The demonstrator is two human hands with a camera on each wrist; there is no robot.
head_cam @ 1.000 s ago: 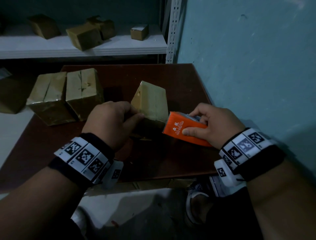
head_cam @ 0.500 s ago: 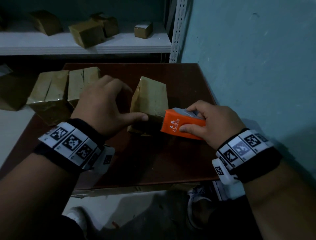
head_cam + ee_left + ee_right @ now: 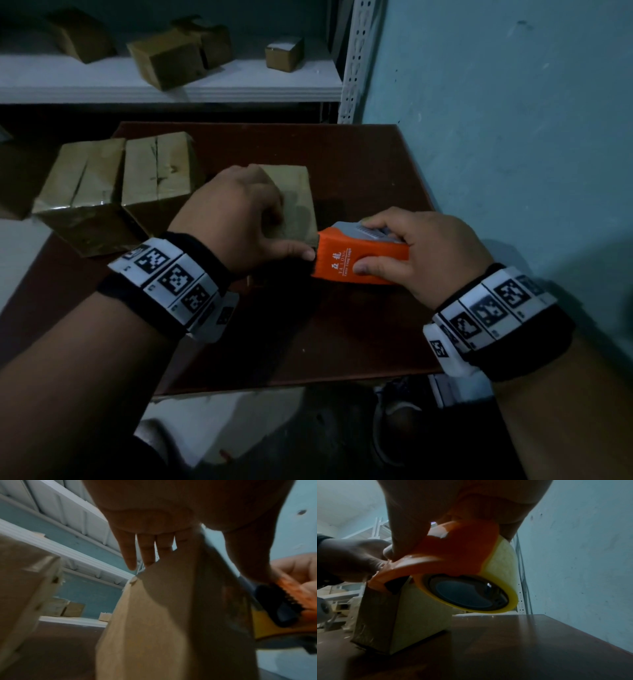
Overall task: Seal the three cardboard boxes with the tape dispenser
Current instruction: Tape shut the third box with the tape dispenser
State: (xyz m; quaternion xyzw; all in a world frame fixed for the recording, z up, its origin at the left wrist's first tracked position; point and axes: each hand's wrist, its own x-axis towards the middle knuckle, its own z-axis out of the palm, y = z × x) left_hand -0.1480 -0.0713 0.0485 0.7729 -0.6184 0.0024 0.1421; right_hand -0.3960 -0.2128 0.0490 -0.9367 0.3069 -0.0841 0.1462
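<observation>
A small cardboard box (image 3: pixel 298 202) stands flat in the middle of the dark red table (image 3: pixel 359 325). My left hand (image 3: pixel 236 219) lies on its top with the fingers (image 3: pixel 147 547) straight, and the thumb reaches to the dispenser's front. My right hand (image 3: pixel 421 253) grips the orange tape dispenser (image 3: pixel 346 263), whose front edge sits at the box's near right top edge. From the right wrist, the dispenser (image 3: pixel 453 555) with its yellow tape roll (image 3: pixel 501 561) meets that box (image 3: pixel 411 615). Two more cardboard boxes (image 3: pixel 82 192) (image 3: pixel 157 178) stand side by side at the table's left.
A teal wall (image 3: pixel 513 137) runs close along the table's right side. A white shelf (image 3: pixel 239 85) behind the table carries several small boxes. The table's near edge lies just below my wrists, with shoes on the floor beneath.
The centre box was tipped up on an edge and now stands flat. My left hand moved from its near side onto its top. The dispenser stayed against the near right edge.
</observation>
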